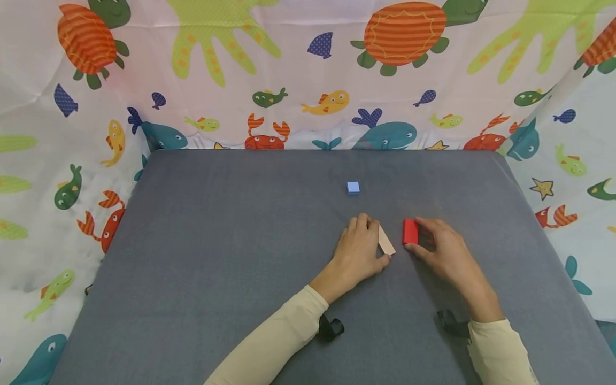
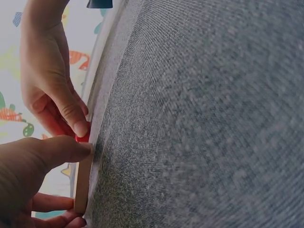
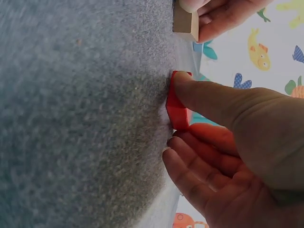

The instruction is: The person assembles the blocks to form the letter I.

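Red block (image 1: 410, 231) on the grey cloth (image 1: 216, 256), just right of the plain wooden block (image 1: 386, 241), with a small gap between. Pinched between thumb and finger of the right hand (image 1: 447, 248); wooden block gripped by the left hand (image 1: 353, 251), thumb at its near end, fingers at its far end. Probably best: first turn the slanted wooden block parallel to the red one, then slide slowly along the cloth, with light pinch and fingertips out of the gap. Blue block (image 1: 353, 188) farther away, untouched; better not to disturb.
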{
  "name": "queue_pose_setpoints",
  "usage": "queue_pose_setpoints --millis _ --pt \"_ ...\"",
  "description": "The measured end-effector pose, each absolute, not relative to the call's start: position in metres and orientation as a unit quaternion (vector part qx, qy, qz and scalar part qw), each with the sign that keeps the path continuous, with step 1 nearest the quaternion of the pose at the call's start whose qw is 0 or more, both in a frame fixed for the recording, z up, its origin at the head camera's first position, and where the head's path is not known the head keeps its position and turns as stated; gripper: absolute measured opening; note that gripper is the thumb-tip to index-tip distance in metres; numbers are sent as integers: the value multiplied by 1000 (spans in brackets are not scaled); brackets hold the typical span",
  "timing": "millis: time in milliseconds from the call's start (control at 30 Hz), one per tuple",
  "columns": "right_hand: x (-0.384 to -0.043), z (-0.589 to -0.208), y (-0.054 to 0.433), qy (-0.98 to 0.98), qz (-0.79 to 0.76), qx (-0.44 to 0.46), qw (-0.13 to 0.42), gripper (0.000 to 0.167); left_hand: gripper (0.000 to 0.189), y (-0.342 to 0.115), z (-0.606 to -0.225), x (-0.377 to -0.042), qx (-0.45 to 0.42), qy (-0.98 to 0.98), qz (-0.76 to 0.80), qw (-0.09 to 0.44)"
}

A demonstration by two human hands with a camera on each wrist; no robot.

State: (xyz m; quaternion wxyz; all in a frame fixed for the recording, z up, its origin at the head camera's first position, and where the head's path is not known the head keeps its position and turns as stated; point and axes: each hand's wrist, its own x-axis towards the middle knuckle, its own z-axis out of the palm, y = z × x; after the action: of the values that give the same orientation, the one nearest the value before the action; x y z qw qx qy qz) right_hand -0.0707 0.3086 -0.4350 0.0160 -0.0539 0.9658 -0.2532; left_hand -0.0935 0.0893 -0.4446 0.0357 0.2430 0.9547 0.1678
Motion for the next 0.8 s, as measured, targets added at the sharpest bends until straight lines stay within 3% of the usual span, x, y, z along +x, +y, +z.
queue_pose_setpoints --millis 800 --pt "-65 -441 310 958 -279 -69 15 61 79 64 -446 -110 270 931 239 63"
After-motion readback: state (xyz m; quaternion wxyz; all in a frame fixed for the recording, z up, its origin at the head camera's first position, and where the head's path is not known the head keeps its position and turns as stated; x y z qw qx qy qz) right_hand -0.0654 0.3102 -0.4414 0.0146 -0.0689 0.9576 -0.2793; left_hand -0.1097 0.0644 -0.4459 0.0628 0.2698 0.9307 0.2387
